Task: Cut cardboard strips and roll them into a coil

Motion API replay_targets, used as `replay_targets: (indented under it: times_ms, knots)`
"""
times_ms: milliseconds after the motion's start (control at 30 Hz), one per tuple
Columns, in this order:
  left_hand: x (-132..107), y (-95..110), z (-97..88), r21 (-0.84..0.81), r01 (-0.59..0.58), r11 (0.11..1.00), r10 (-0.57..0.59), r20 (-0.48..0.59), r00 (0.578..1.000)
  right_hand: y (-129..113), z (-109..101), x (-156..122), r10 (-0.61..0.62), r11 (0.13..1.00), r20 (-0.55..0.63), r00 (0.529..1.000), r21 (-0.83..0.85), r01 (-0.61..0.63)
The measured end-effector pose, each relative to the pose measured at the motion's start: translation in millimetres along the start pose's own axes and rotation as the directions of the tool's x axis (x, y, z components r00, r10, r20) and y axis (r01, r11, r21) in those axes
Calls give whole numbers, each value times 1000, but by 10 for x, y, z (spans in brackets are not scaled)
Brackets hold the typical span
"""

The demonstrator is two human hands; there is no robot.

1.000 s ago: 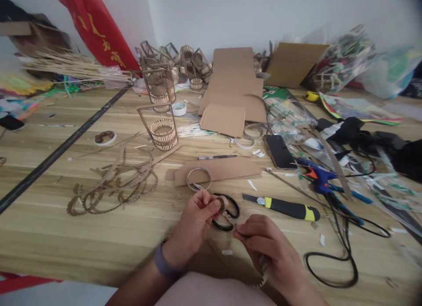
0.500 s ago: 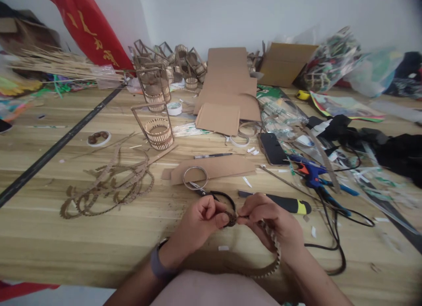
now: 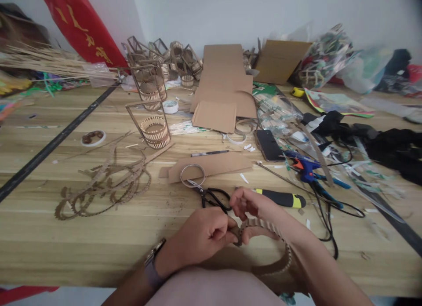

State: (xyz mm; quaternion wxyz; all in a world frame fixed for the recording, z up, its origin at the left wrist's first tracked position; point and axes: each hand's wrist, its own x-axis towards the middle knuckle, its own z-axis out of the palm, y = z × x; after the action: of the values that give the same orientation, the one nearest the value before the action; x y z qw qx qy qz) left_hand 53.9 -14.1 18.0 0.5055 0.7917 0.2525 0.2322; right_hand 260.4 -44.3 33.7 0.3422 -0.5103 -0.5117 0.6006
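My left hand [image 3: 204, 235] is closed, pinching the rolled-up end of a notched cardboard strip [image 3: 277, 235] near the table's front edge. From that coil the strip curves away to the right and back under my right wrist. My right hand [image 3: 250, 205] is closed on the strip just beyond the coil, fingers curled over it. Black-handled scissors [image 3: 211, 196] lie on the table right behind both hands. A yellow and black utility knife [image 3: 280, 197] lies just right of my right hand.
A heap of notched cardboard strips [image 3: 102, 187] lies at left. Cardboard lantern frames [image 3: 153, 128] stand behind, with flat cardboard sheets [image 3: 224, 95], a metal ring [image 3: 193, 175], a pen [image 3: 209, 153], a phone [image 3: 268, 145], a blue glue gun [image 3: 305, 169] with black cable, and bags at right.
Both hands drew back toward me with the strip. The right hand rose from the table's edge to above the coil, and the strip now loops out to the right. The scissors are uncovered.
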Motion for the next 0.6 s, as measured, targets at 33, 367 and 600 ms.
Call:
replay_targets:
  times_ms: [33, 367, 600]
  knots:
    - [4, 5, 1, 73, -71, 995, 70, 10, 997, 12, -17, 20, 72, 996, 45, 996, 43, -73]
    - [31, -39, 10, 379, -156, 912, 253, -220, 942, 210, 120, 55, 2, 980, -198, 980, 196, 38]
    - [6, -31, 37, 132, 11, 991, 28, -290, 956, 167, 366, -95, -136, 989, -510, 849, -114, 90]
